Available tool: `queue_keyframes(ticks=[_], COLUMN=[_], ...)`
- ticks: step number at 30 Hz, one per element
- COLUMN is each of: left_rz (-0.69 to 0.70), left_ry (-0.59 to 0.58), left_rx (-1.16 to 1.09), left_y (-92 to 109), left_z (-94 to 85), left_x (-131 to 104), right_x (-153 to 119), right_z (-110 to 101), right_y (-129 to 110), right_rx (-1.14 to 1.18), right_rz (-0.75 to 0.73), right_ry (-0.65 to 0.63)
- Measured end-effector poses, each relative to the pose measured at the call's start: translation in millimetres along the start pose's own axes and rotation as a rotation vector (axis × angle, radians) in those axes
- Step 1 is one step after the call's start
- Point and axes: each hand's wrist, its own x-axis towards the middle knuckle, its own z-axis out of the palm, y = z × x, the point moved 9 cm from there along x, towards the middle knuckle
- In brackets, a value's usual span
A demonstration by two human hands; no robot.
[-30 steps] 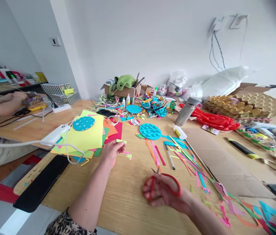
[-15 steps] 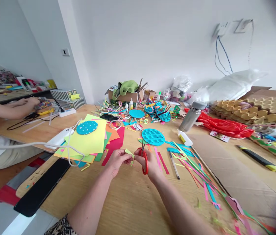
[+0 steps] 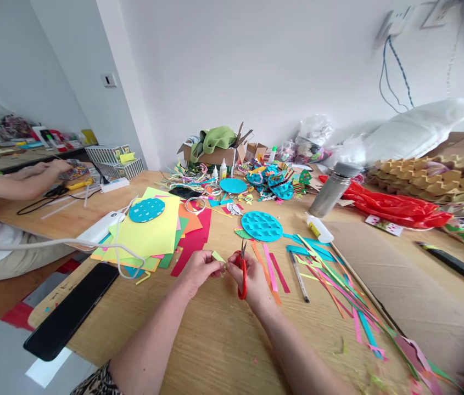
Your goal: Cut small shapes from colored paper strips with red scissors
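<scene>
Between the fingers of my left hand (image 3: 201, 271) is a small piece of light green paper (image 3: 217, 257), pinched near its lower end. My right hand (image 3: 252, 282) is closed around a pair of red-handled scissors (image 3: 242, 274), whose blades point up and away from me. My right fingertips are close to the paper's edge; I cannot tell whether they touch it. Just beyond my hands lies a round blue woven paper piece (image 3: 261, 226). Orange, pink and red paper strips lie right of my right hand, beside a pen (image 3: 299, 277).
Coloured paper sheets (image 3: 149, 236) are stacked at left, a blue dotted disc (image 3: 146, 210) on top. A black phone-like slab (image 3: 71, 312) lies at the table's left edge. A steel bottle (image 3: 330, 192), glue bottle (image 3: 319, 228) and cardboard (image 3: 400, 280) are at right. Another person's arm (image 3: 17, 184) is far left.
The view has shifted slightly, so things on the right appear farther right. Both hands stay close together, still on the paper and scissors; the right wrist has turned a little.
</scene>
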Motion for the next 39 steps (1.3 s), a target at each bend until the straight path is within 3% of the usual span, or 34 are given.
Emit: queue_keyframes(ticks=[8, 11, 13, 16, 26, 34, 39], left_rz=[0.051, 0.049, 0.049, 0.048, 0.056, 0.002, -0.001], left_ry=[0.059, 0.098, 0.114, 0.127, 0.225, 0.227, 0.226], left_rx=[-0.217, -0.298, -0.330, -0.366, -0.355, -0.357, -0.361], left_y=[3, 2, 2, 4, 7, 7, 7], left_z=[-5.5, -10.3, -12.6, -14.9, -23.6, -18.9, -18.8], left_x=[1, 1, 1, 1, -1, -4, -4], right_x=[-11, -15, -20, -25, -31, -27, -28], right_z=[0, 10, 21, 31, 27, 15, 18], right_y=[-13, 6, 26, 44, 38, 18, 27], right_rx=[-0.216, -0.275, -0.198, -0.108, -0.030, -0.230, -0.237], right_rz=[-0.109, -0.034, 0.078, 0.189, 0.242, -0.028, 0.025], right_ry=[-0.042, -0.128, -0.227, -0.262, -0.145, -0.071, -0.098])
